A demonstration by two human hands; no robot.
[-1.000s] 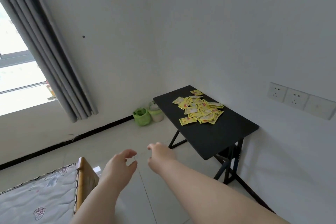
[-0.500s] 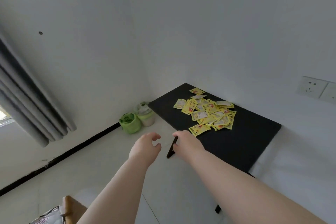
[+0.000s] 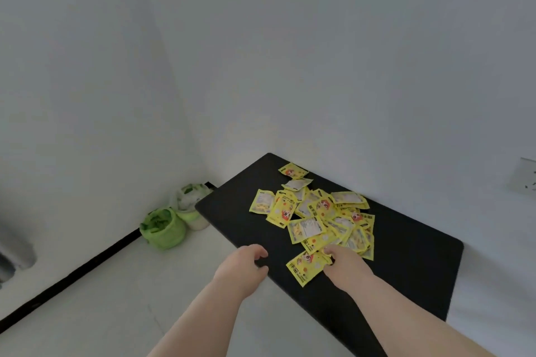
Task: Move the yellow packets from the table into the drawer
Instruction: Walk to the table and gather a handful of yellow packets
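Yellow printed packets (image 3: pixel 316 220) all lie heaped on the black rectangular counter (image 3: pixel 406 255); no drawer shows. Right hand (image 3: pixel 346 268) pinches the nearest packet (image 3: pixel 306 268); left hand (image 3: pixel 242 268) hovers loose, empty.

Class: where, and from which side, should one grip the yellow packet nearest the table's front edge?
Probably pinch the flat yellow packet by its near corner, from the front of the black table: it lies uncovered, its corner free, beside the right hand.
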